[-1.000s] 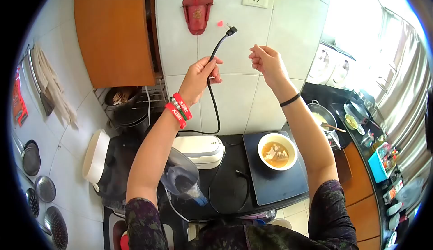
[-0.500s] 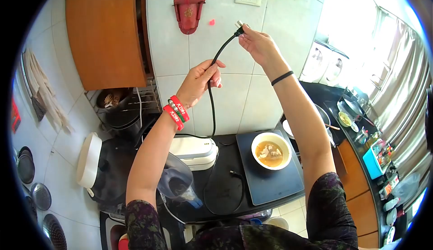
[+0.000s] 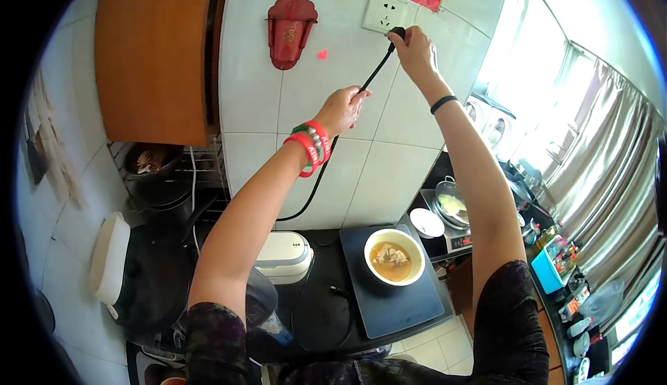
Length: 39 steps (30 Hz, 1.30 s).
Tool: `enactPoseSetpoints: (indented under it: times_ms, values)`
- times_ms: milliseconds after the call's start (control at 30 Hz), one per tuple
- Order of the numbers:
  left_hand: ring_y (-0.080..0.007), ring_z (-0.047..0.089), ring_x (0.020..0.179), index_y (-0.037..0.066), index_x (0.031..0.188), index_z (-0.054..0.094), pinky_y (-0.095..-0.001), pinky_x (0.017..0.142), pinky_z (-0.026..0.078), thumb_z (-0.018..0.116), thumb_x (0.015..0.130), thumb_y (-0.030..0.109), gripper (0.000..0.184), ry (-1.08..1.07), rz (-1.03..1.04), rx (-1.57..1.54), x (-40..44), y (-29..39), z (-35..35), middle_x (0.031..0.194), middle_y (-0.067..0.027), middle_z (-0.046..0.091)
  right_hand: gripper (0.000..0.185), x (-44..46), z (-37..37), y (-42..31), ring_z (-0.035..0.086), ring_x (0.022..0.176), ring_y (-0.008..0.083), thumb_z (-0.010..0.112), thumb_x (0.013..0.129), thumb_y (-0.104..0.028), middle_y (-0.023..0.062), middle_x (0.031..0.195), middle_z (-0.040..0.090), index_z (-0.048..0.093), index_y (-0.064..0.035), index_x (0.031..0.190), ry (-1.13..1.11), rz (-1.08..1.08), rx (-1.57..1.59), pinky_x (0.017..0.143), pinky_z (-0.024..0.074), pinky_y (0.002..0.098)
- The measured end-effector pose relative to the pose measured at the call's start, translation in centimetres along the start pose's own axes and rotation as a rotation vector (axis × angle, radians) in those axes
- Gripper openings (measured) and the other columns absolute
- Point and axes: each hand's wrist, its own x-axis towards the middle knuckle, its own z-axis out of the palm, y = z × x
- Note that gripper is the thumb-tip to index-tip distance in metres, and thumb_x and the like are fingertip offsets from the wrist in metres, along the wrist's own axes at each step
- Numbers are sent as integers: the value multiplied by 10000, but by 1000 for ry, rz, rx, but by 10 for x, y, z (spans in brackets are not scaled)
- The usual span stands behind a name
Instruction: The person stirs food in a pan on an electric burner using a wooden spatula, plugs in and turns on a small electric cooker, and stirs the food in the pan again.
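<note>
The right hand pinches the black plug just beside the socket, while the left hand loosely grips the cord below, the hands apart.

Wearer's attire: dark patterned short-sleeved top, banded wrists.
Left hand and right hand are bare, as are both forearms. Left wrist carries red bands bearing pale marks, too small to read, and, set among them, a beaded bracelet with silvery, rounded beads and green sections. Right wrist carries one thin, plain black band. Left sleeve and right sleeve end near the elbows; fabric is near-black, with mottled purplish patches noted on the left. The shirt front, partly seen at the lower edge, is likewise dark.
</note>
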Motion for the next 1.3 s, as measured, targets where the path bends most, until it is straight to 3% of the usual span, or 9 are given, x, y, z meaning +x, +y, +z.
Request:
enactPoseSetpoints:
  times_ms: [367,500,567,700,800,900,1033,1100,1300]
  values:
    - [-68,323,539,2,981,597,-234,501,334,448,973,225,268,141,146,147,64,-25,10,615,47,350,248,42,19,26,604,796,381,658,813,-187,199,852,628,537,5,915,93,-163,-48,701,476,434]
    - [-70,320,545,21,968,607,-234,507,334,434,972,229,270,135,166,98,64,-28,13,635,58,355,236,30,5,20,608,705,332,622,832,-183,162,779,628,524,11,924,109,27,0,674,485,410]
    - [-64,315,546,33,968,610,-225,504,327,423,974,235,275,125,176,47,55,-24,13,640,61,351,230,21,3,23,605,656,267,593,847,-185,124,713,616,514,19,914,77,387,514,660,491,384]
    - [-37,267,541,57,951,601,-196,484,272,392,982,251,287,-27,-2,-217,43,-12,4,643,73,313,183,15,12,86,574,825,186,513,828,-61,113,898,575,477,4,995,340,686,557,682,480,354]
    - [-32,236,535,55,946,584,-192,475,241,379,988,249,286,-76,-13,-320,35,-9,0,640,80,289,219,-40,6,118,533,878,190,466,811,-45,102,988,537,475,-46,1030,433,896,1011,711,459,344]
    - [-34,212,525,44,953,565,-199,464,216,369,992,245,283,-117,3,-413,27,-5,-3,633,87,261,121,-93,11,105,514,685,126,536,861,-170,41,752,526,551,-50,864,217,1146,1112,548,392,285]
    - [-37,210,515,42,970,568,-209,462,204,371,986,260,294,-155,-7,-473,18,-2,-2,618,91,263,303,-98,22,67,542,817,209,561,887,-207,97,948,554,476,-2,1093,187,986,1527,685,462,359]
    - [-36,209,516,37,980,564,-210,462,202,368,987,264,300,-175,-18,-484,18,-9,-2,616,91,259,378,-82,24,59,556,824,206,595,893,-219,115,960,555,460,52,1118,271,746,1347,670,483,328]
    - [-33,224,518,33,1014,550,-200,466,224,358,991,266,303,-166,-67,-403,16,-17,0,625,85,271,364,-56,14,35,608,763,193,656,833,-95,171,923,558,454,124,1042,291,537,1122,662,561,294]
